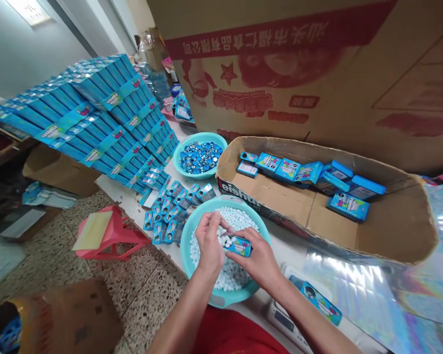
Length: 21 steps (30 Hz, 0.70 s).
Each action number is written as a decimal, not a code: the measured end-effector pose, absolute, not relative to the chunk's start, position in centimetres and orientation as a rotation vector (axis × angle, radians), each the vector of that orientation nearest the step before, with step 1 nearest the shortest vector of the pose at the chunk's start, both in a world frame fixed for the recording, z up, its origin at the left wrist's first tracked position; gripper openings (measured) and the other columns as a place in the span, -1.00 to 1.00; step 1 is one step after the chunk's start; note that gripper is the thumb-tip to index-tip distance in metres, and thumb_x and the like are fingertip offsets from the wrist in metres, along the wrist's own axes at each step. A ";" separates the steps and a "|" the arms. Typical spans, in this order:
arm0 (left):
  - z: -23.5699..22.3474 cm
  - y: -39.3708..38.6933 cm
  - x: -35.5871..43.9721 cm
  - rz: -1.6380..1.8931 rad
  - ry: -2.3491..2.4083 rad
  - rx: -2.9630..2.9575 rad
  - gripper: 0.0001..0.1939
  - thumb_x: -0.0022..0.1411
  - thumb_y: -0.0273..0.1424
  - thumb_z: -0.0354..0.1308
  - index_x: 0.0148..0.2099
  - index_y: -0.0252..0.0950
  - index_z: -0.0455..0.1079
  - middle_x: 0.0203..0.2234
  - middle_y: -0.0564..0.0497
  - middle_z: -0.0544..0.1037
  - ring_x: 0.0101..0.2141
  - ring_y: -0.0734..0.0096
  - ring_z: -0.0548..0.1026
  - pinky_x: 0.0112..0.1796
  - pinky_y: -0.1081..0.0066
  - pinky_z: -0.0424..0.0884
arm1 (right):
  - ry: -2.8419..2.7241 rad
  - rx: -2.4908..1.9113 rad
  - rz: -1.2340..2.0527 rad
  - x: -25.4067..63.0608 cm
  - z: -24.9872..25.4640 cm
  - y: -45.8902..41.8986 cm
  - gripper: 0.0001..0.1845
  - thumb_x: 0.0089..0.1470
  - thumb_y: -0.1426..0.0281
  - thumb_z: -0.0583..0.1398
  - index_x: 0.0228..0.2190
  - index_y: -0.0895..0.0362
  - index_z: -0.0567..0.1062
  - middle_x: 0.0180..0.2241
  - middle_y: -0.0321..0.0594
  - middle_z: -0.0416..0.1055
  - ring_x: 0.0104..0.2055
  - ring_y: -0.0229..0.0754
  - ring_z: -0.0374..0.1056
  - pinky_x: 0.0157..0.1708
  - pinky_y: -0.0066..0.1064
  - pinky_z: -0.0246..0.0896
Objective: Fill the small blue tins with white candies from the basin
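Note:
Over a turquoise basin (187, 281) of small white candies (232, 275), my right hand (260, 258) grips a small blue candy tin (242, 246) with printed lettering. The tin lies tilted, its end toward my left hand. My left hand (209, 242) is closed, fingers cupped around some white candies at that end of the tin. The tin's opening is partly hidden by my fingers. Left of the basin stand several blue tins (174, 230) with dark round holes on top. Behind the basin is a turquoise bowl (176, 160) of blue and silver round lids (201, 158).
An open cardboard tray (291, 201) at right holds several blue tins (349, 205). A tall stack of blue packs (107, 118) stands at left. By my right forearm, another tin (319, 301) lies on a white scale (286, 319). A red stool (112, 233) is on the floor.

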<state>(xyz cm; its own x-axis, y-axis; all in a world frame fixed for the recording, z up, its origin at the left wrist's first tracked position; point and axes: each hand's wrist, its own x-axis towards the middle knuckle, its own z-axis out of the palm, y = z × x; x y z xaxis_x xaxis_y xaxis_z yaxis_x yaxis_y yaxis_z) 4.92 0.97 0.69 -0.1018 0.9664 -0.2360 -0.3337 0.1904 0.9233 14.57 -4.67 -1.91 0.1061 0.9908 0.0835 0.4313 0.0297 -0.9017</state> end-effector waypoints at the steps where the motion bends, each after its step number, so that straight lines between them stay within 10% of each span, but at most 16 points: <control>1: 0.8 0.9 4.9 1.279 1.156 0.742 -0.70 0.11 -0.19 0.16 -0.49 -0.29 0.24 -0.65 0.12 0.35 -0.59 0.52 0.36 -0.49 0.50 0.31 | -1.450 -1.533 0.829 14.6 -1.9 -4.6 -0.69 -0.13 0.36 0.35 -0.26 0.04 0.48 -0.28 -0.21 0.44 -0.19 -0.06 0.36 -0.18 -0.22 0.26; 21: -0.8 2.6 3.6 1.217 1.147 0.818 -0.64 0.16 -0.07 0.03 -0.42 -0.29 0.30 -0.62 0.07 0.38 -0.60 0.45 0.40 -0.50 0.43 0.34 | -1.292 -1.431 0.892 15.9 -1.1 -5.6 -0.68 -0.14 0.28 0.36 -0.27 0.02 0.50 -0.29 -0.22 0.43 -0.23 -0.09 0.38 -0.21 -0.25 0.32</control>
<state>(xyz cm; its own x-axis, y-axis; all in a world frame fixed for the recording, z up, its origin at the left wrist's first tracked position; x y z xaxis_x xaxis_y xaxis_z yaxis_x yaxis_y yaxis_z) 3.56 2.61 -0.78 -0.0380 0.9746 -0.2206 -0.2775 0.2018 0.9393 15.88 -5.56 -1.11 0.1666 0.9823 0.0856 0.2680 0.0385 -0.9627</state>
